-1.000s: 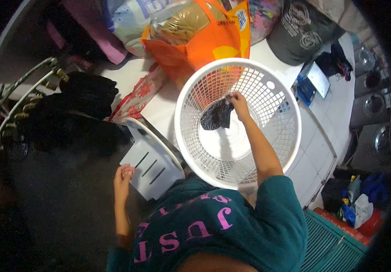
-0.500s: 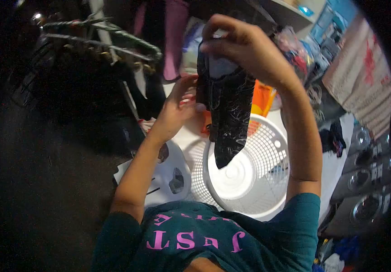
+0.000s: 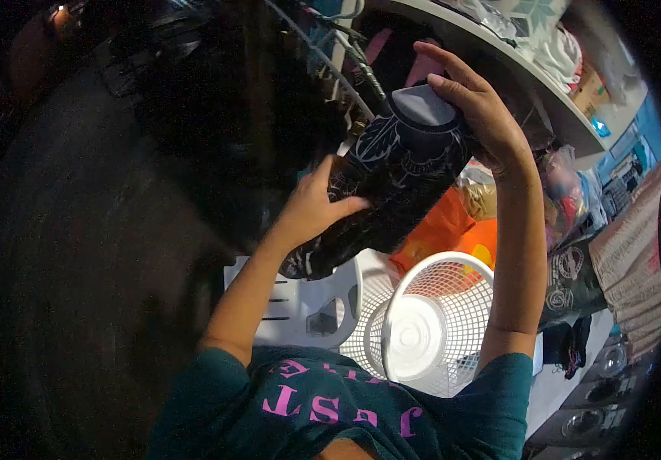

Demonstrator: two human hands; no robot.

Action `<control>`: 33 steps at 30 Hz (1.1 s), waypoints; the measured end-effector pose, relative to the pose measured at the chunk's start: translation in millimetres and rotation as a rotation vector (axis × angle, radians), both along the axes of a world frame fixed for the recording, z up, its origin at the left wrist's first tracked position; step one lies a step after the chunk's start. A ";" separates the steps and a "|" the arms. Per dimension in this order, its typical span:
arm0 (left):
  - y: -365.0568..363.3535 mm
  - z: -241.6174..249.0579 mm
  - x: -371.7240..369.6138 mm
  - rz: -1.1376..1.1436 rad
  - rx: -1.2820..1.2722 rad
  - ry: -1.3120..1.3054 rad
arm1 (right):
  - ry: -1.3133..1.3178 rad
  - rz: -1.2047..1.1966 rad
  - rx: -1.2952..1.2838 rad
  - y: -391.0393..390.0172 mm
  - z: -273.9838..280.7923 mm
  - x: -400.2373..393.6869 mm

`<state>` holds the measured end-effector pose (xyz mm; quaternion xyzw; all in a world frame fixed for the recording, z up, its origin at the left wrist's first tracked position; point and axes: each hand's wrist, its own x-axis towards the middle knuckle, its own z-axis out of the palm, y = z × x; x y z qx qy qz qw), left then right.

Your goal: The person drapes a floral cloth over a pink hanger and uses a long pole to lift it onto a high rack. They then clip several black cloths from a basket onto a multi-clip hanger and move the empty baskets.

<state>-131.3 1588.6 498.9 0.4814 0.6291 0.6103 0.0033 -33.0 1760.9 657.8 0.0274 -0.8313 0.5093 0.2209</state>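
Observation:
A black shirt [image 3: 403,180] with a pale printed pattern and a grey inner neckline hangs tilted between my hands, folded into a long narrow shape. My right hand [image 3: 483,115] grips it beside the neckline, thumb at the edge and some fingers stretched upward. Lower on the opposite side, my left hand [image 3: 321,205] clasps the shirt with the thumb across its front; the other fingers are hidden behind the cloth. Below the shirt stands a white perforated laundry basket [image 3: 441,268], and its pale bottom shows.
A white plastic chair [image 3: 300,310] stands left of the basket. Behind the basket is an orange bag [image 3: 445,230]. Hangers [image 3: 353,61] hang near the top, beside a white shelf [image 3: 499,57] carrying bags. Dark cloth [image 3: 568,345] lies at the right.
The view has turned. The shirt has gone from hanging nearly straight over the basket to a slant farther up and left. My left hand has closed on its side.

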 end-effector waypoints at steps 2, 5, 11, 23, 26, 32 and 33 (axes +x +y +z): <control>0.4 -18.5 -18.9 -0.079 -0.134 -0.260 | 0.010 -0.050 -0.067 -0.1 -2.0 -4.6; -17.4 -10.6 -33.2 -0.061 -0.009 -0.334 | 0.037 -0.099 -0.050 22.6 -13.2 -6.7; -38.4 -6.6 -50.8 0.084 -0.079 -0.265 | 0.021 -0.151 -0.228 37.3 -32.2 -6.4; -75.6 -14.2 -60.5 -0.313 0.108 -0.418 | 0.028 -0.127 -0.362 48.9 -46.5 -33.4; -83.0 -9.5 -54.2 -0.322 0.466 -0.941 | -0.248 -0.421 0.250 21.7 -44.8 -45.9; -76.6 -11.9 -69.3 -0.271 0.418 -0.972 | 0.233 -0.146 0.537 -27.9 -36.1 -108.9; -76.2 -15.0 -73.1 -0.240 0.404 -1.001 | 0.306 -0.103 0.570 -34.4 -36.3 -125.8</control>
